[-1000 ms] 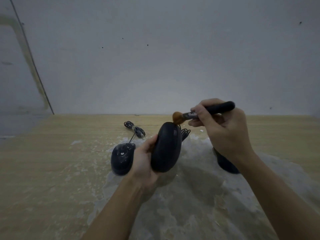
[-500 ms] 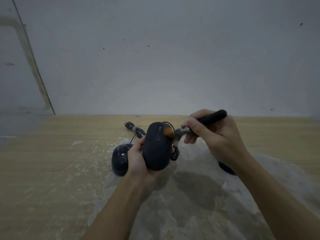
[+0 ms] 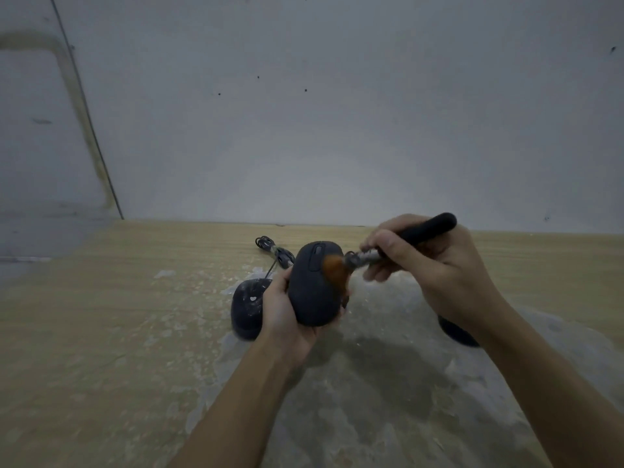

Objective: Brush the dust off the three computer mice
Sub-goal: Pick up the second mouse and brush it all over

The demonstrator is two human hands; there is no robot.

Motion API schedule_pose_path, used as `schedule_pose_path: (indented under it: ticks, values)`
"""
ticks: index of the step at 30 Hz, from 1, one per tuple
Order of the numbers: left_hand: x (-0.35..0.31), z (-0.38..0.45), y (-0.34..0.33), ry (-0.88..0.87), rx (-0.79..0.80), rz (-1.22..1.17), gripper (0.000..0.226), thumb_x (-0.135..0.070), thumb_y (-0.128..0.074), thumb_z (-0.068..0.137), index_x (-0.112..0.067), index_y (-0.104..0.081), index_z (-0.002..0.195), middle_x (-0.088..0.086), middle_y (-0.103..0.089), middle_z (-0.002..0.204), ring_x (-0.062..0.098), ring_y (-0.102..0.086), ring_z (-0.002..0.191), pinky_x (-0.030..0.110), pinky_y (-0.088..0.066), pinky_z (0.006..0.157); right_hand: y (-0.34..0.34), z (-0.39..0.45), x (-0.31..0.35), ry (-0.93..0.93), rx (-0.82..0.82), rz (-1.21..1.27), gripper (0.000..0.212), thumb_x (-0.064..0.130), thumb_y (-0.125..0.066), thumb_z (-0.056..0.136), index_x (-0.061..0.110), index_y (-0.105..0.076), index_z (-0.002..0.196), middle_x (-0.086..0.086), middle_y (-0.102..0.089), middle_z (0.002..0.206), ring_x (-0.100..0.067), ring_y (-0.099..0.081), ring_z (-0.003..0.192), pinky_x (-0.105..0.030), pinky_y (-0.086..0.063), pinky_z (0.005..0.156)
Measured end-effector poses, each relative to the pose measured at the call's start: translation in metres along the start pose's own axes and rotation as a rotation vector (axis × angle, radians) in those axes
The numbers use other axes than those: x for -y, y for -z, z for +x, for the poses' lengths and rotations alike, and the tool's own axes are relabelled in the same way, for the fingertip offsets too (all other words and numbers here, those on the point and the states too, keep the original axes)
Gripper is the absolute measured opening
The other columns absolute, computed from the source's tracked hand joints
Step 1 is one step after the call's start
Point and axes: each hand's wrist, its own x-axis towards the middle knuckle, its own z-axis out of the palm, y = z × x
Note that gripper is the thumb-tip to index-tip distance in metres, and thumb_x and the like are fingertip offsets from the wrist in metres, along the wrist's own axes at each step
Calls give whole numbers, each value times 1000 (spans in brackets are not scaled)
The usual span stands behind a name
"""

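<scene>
My left hand (image 3: pixel 283 312) grips a black mouse (image 3: pixel 312 292) held above the table, its top and scroll wheel facing me. My right hand (image 3: pixel 429 261) holds a brush (image 3: pixel 398 244) by its black handle. The orange bristles press on the right side of the held mouse. A second black mouse (image 3: pixel 248 307), speckled with white dust, lies on the table just left of my left hand. A third dark mouse (image 3: pixel 456 331) lies to the right, mostly hidden behind my right forearm.
The wooden table (image 3: pixel 101 315) has a wide grey dusty patch (image 3: pixel 371 383) under my arms. A coiled black cable (image 3: pixel 273 249) lies behind the mice. A grey wall (image 3: pixel 337 113) rises right behind the table's far edge.
My left hand turned the mouse from its side so its top faces me. The brush came down from the mouse's tip onto its right side.
</scene>
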Motion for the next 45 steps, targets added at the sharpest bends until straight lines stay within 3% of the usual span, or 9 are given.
schedule_pose_path:
  ticks: [4,9,19,24,28,32,36,40,45]
  values:
    - [2,-1,-4,8,93,53,55,-34,-32,92,-6,-76,74,14,-73,73,24,-68,56,35,-46,66,1,2,-16,-64,-187,-204,14,18,-56,88,7,-65,89,-11,-69,80,-19,-70,72,-27,-58,66]
    - [-2,-2,-8,11,111,162,49,-34,-28,96,-4,-67,100,15,-73,82,23,-68,60,24,-51,45,4,2,-22,-294,-382,-244,28,29,-48,93,12,-61,76,-2,-64,71,-16,-62,70,-35,-49,69]
    - [-2,-1,-9,8,97,337,40,-34,-37,95,-14,-68,81,6,-73,67,19,-67,55,27,-52,49,-10,6,-36,-728,-170,274,31,24,-41,97,1,-60,105,-11,-63,85,-22,-60,73,-31,-52,58]
    - [6,7,-5,-97,34,417,34,-26,-32,98,-15,-62,111,18,-67,111,38,-61,103,45,-52,81,-3,25,-46,-764,-124,202,34,25,-45,96,-2,-56,114,-11,-64,109,-19,-65,77,-31,-53,60]
    - [12,9,-4,-178,39,545,30,-22,-34,99,-22,-62,110,7,-68,110,23,-63,104,42,-52,86,-3,43,-55,-794,-86,114,27,25,-47,95,6,-56,114,-8,-58,118,-19,-59,86,-30,-49,60]
    - [19,15,-3,-232,88,743,30,-11,-34,99,-23,-54,117,7,-62,108,28,-61,96,44,-52,78,-7,51,-70,-757,-82,-125,32,23,-47,96,6,-53,121,-11,-54,129,-27,-47,123,-41,-38,100]
    - [20,20,4,-326,161,1034,47,5,-37,89,-20,-47,129,3,-57,120,13,-56,103,24,-52,83,-6,56,-76,-784,-19,-179,17,21,-46,96,15,-56,109,-6,-55,122,-21,-47,113,-33,-32,93]
    - [13,15,3,-348,243,1153,63,-19,-48,71,-23,-40,132,4,-50,124,13,-53,102,25,-47,85,-8,58,-78,-807,7,-218,27,18,-45,96,8,-54,120,-12,-52,130,-26,-45,123,-34,-33,91]
    - [13,18,12,-469,231,1694,81,-52,-49,71,-21,-26,143,-3,-40,141,16,-35,127,34,-30,106,-7,53,-79,-756,21,-268,21,15,-48,94,1,-58,106,-16,-60,115,-29,-55,105,-35,-41,88]
